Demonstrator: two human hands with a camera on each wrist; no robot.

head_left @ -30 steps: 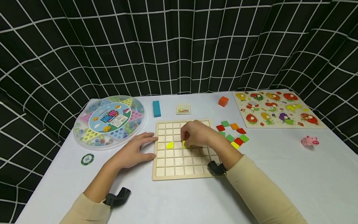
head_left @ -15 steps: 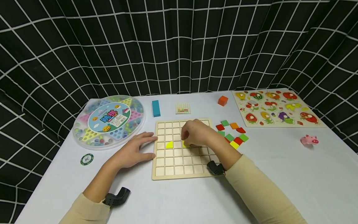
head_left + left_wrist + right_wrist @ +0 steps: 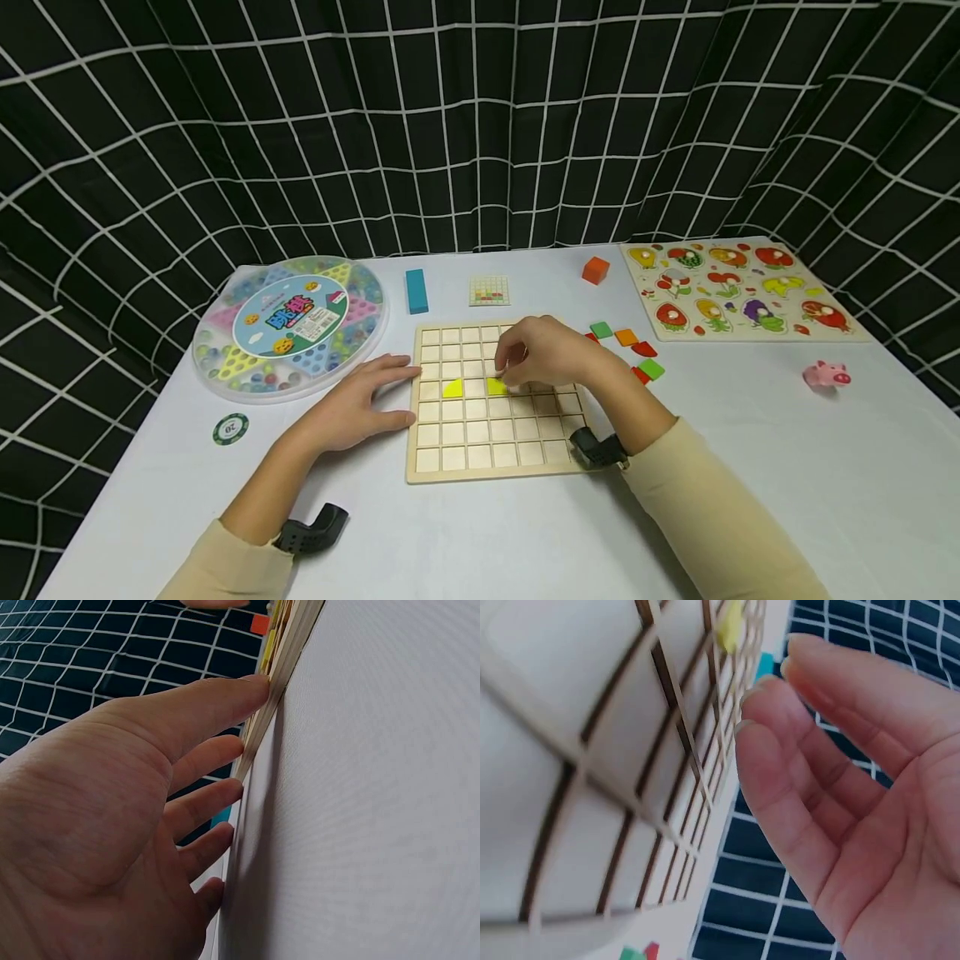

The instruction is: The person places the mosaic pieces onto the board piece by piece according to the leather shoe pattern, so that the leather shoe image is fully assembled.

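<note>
my left hand lies flat with fingers straight against the wooden grid board's left edge, right hand hovers loosely open, holding nothing, above the second yellow piece sitting mid-board

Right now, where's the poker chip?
Head view: the green poker chip lies flat on the white table, far left, just in front of the round marble game case and left of the left hand.
</note>
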